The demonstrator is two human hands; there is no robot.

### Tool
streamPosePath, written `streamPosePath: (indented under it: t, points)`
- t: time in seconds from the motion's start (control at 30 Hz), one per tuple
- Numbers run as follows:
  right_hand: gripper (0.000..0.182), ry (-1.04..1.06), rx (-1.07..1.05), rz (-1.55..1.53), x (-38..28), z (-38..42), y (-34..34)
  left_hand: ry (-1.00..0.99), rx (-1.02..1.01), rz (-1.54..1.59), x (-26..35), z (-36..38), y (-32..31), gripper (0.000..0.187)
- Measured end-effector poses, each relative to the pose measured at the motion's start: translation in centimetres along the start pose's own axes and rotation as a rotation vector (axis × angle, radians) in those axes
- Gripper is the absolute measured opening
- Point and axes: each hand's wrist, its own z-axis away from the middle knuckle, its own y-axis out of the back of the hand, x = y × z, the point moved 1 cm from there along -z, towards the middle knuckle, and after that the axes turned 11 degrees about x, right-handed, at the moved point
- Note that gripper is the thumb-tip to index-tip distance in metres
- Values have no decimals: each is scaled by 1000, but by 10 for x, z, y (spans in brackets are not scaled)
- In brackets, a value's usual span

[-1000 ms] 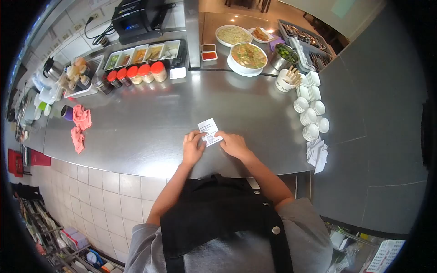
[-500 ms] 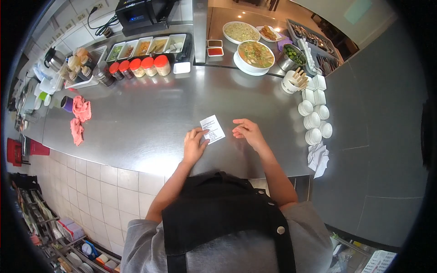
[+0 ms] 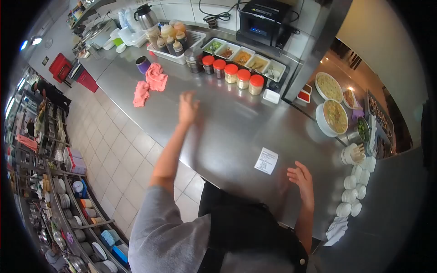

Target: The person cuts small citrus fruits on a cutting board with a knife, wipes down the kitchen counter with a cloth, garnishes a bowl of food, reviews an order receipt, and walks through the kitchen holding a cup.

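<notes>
My left hand [image 3: 187, 108], a little smeared by motion, is over the steel counter [image 3: 223, 118], stretched out to the right of the pink cloths. One crumpled pink cloth [image 3: 156, 77] lies beside a purple cup [image 3: 143, 65]; a second pink cloth [image 3: 141, 94] lies nearer the counter edge. No object shows in that hand, and its thumb stands off from the fingers. A printed receipt [image 3: 266, 161] lies flat on the counter, untouched. Just right of it is my right hand [image 3: 300, 177], open with the fingers apart and holding nothing.
Red-lidded jars [image 3: 231, 73] line up before a rack of filled trays [image 3: 243, 57]. Sauce bottles [image 3: 170, 40] stand in a white basket, and a black printer [image 3: 264, 25] is behind. Soup bowls [image 3: 331, 119] and stacked white dishes [image 3: 349, 196] are at right. A person [image 3: 53, 97] stands far left.
My left hand has let go of the receipt and moved left toward the pink cloths. The view has turned left. My right hand stays near the receipt, still open.
</notes>
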Motion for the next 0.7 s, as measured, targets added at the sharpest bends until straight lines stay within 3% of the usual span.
streamPosePath:
  t: [0.03, 0.1, 0.23, 0.33, 0.4, 0.43, 0.5, 0.57, 0.6, 0.63, 0.67, 0.7]
  points:
    - [37, 0, 13, 43, 0, 0, 0, 18, 49, -121, -46, -22, -2, 51]
    - [37, 10, 35, 79, 6, -3, -2, 274, -128, -289, -97, -59, 12, 63]
    - [35, -56, 89, 128, 24, -9, -3, 345, -356, -650, -207, -77, -13, 83]
    - [33, -76, 119, 158, 19, -20, -21, 338, -437, -712, -188, -83, -16, 83]
    - [32, -71, 114, 184, 7, -30, -37, 395, -256, -612, -171, -79, -12, 68]
    - [30, -21, 84, 208, -1, -41, -53, 393, -255, -613, -171, -74, -17, 68]
    - [28, 121, -5, 237, -9, -63, -90, 388, -322, -526, -170, -52, -28, 45]
    - [27, 255, -87, 284, -24, -77, -142, 458, -142, -114, -132, 7, -34, 39]
    - [27, 293, -112, 323, -34, -79, -177, 641, -279, 152, -60, 20, -9, 42]
    - [28, 453, -135, 443, -32, -85, -210, 355, -332, 192, -18, 50, 2, 44]
    - [29, 563, -192, 411, -15, -94, -241, 505, -385, 335, 16, 92, 7, 32]
    - [31, 680, -258, 449, -15, -92, -270, -8, -347, 200, 53, 116, 22, 10]
